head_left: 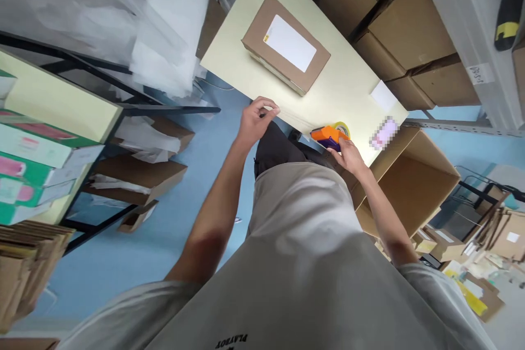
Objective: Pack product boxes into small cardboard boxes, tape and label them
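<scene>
My right hand [348, 156] is closed around an orange and purple tape dispenser [327, 135] at the near edge of the table. A roll of yellowish tape [342, 130] shows on the dispenser's far side. Thumb and fingertips of my left hand [258, 119] are pinched together over the same edge, on the end of a faint clear strip of tape [297, 120] that runs across to the dispenser. Beyond both hands, a closed cardboard box [260, 30] with a white label [291, 44] lies on the pale yellow table [229, 38].
An open, large carton [418, 180] stands right of the table. Stacked cardboard boxes [410, 27] fill the shelving behind it. White plastic wrapping [168, 22] hangs at the left, above a black-framed table [82, 87] with green cartons [36, 158]. A white paper [383, 95] lies at the table's right.
</scene>
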Available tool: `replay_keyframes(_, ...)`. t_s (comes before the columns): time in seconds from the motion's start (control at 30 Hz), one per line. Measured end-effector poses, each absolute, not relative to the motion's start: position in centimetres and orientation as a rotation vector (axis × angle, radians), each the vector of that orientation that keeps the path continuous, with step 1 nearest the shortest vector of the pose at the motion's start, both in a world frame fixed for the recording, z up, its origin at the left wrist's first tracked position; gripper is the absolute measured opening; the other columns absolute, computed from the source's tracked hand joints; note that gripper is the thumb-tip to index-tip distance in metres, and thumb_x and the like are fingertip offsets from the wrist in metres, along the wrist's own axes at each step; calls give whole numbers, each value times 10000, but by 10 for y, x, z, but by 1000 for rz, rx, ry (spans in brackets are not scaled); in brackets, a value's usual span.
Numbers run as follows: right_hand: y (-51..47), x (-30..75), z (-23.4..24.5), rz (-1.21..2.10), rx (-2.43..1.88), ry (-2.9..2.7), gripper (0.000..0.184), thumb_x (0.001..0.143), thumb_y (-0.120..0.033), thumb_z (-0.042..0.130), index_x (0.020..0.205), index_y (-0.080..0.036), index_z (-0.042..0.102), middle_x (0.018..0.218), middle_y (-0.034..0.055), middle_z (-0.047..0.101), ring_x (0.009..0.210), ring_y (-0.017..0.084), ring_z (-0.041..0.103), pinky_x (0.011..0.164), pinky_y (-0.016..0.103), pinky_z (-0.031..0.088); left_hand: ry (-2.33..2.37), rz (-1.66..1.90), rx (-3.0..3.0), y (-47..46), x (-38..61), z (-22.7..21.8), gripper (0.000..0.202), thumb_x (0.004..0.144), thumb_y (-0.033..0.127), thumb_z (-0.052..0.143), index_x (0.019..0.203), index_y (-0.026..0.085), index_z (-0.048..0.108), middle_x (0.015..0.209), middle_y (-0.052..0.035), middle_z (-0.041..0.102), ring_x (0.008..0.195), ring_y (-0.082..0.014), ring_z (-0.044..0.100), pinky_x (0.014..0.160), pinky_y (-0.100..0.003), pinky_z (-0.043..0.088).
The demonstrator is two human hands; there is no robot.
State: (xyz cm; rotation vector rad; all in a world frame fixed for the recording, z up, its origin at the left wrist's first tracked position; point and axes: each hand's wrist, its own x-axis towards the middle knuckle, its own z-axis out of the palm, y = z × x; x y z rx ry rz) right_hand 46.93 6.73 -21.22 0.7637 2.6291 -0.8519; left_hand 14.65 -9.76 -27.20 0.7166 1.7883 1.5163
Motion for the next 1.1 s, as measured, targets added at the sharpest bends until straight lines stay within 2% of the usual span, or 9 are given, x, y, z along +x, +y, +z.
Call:
replay_keyframes(0.1,69,464,-228,-714,883,2625,666,1165,-774,293,1180,-195,622,999,170,731,984,372,725,967,573,630,1774,1550,638,-87,136,-301,545,908,776,828,903,239,737,979,-81,773,929,-213,725,737,-291,592)
replay_keyframes(0.2,70,451,-247,-588,992,2643,681,1168,-768,288,1244,-182,627,1088,199,750,1055,373,739,1031,584,626,1792,1610,565,-70,134,-326,510,903,730,858,907,238,724,1010,-86,771,965,-213,727,723,-267,585)
replay_keyframes(0.37,74,433,-281,-459,1106,2686,714,1179,-739,261,1328,-147,630,1184,243,756,1184,391,732,1120,627,591,1863,1709,433,-44,141,-362,430,935,654,862,912,254,708,1039,-77,753,990,-211,735,754,-273,600)
replay_keyframes(0.6,73,428,-309,-394,1223,2680,674,1198,-688,258,1359,-135,609,1208,257,741,1233,395,713,1117,647,584,1906,1806,361,-23,151,-392,418,951,671,835,940,264,736,1082,-79,717,957,-206,732,721,-287,584)
replay_keyframes(0.7,72,424,-310,-374,1228,2663,602,1211,-627,289,1370,-142,606,1199,247,743,1238,399,715,1115,647,581,1891,1829,310,-13,150,-394,426,954,659,844,949,246,738,1101,-82,687,976,-213,732,771,-312,602)
replay_keyframes(0.9,72,407,-306,-266,1227,2544,547,1225,-490,323,1394,-66,622,1264,304,732,1277,414,725,1142,607,580,1849,1873,75,11,151,-393,387,903,562,944,944,236,740,1121,-76,643,1118,-266,743,917,-382,646)
replay_keyframes(1.03,70,402,-307,-273,1249,2575,549,1227,-457,328,1465,-41,595,1290,316,734,1293,417,727,1135,621,584,1930,1897,78,19,154,-392,443,908,619,926,973,201,796,1154,-82,624,1149,-284,747,1035,-514,640)
replay_keyframes(1.1,68,401,-308,-285,1233,2612,564,1229,-467,314,1497,-50,583,1294,311,738,1278,409,730,1118,621,598,1919,1908,60,21,156,-394,405,906,613,934,1013,239,822,1183,-91,652,1220,-309,727,1112,-545,619)
